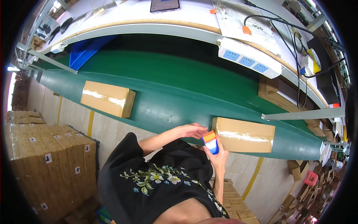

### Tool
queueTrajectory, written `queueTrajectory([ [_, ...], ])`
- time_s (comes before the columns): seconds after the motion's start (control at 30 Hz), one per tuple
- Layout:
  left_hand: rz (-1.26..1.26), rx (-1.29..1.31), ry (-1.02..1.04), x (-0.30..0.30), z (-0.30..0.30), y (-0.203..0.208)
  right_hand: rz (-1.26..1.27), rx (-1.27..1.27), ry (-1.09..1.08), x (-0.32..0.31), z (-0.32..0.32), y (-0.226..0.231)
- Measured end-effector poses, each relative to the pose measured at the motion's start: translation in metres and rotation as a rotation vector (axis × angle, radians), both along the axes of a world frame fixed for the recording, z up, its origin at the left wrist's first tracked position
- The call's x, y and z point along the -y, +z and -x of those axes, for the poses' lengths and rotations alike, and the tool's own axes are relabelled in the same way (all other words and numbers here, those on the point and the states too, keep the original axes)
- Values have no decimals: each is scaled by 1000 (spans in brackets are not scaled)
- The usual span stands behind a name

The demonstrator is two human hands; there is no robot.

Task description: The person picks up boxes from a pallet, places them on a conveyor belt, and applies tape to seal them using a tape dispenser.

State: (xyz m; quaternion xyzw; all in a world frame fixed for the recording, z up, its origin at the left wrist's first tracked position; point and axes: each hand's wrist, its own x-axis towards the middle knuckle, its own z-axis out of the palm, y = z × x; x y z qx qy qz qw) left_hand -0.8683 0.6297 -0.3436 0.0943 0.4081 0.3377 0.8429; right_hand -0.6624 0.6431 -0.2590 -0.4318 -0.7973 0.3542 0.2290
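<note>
My right hand grips a small block-shaped object, orange at the top, white in the middle and blue below; its kind is not clear. Fingers stretched out, my left hand is just left of it and holds nothing visible. Beyond my right hand, a taped brown carton lies on the green conveyor belt. A second taped carton rests farther left on the same belt.
Above the belt runs a white shelf with a phone, cables and a power strip on its edge. A grey bar crosses at right. Stacked cartons stand at left. A pink stool is at far right.
</note>
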Motion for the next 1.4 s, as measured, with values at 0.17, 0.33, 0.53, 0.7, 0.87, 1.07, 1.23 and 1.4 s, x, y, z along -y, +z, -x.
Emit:
queueTrajectory([
  [0.17,-53,-388,-98,-1,-2,-20,34,113,-6,10,14,-5],
  [0.33,-432,-807,-8,-48,22,-49,91,218,-179,37,3,-18],
  [0.53,-735,-854,-168,-132,67,-6,148,3,-292,56,-34,-18],
  [0.7,-565,-901,-310,-184,57,-26,93,149,-438,49,-23,-27],
  [0.87,-525,-1001,-466,-188,32,-35,167,162,-517,59,-29,-37],
  [1.07,-502,-978,-492,-181,7,-48,240,113,-556,72,-39,-42],
  [1.23,-508,-1108,-634,-181,-5,-67,243,133,-570,70,-46,-51],
  [1.4,-600,-1458,-619,-164,-1,-120,222,184,-494,57,-39,-54],
])
